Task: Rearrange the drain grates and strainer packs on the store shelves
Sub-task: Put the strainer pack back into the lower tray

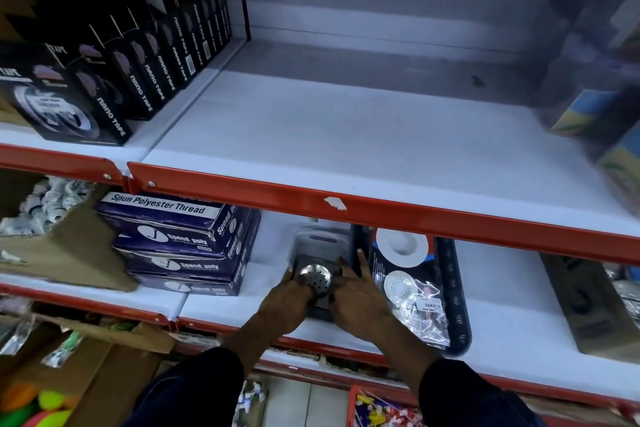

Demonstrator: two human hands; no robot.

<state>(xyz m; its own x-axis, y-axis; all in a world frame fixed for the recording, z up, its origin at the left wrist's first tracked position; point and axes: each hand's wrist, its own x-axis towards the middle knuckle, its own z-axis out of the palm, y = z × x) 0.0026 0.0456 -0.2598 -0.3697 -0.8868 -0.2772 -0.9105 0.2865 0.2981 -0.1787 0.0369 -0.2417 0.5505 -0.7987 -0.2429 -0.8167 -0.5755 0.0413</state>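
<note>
— While the drain grate pack (314,279) lies on the middle shelf (512,291), who grips it?
— Left hand (285,302) and right hand (358,302), fingers closed on its sides. Best slid level, clear of the strainer pack (410,282) beside it.

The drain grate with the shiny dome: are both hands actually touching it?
Touching. In the head view the left hand and right hand press against opposite sides of the drain grate, fingers overlapping its edges.
</note>
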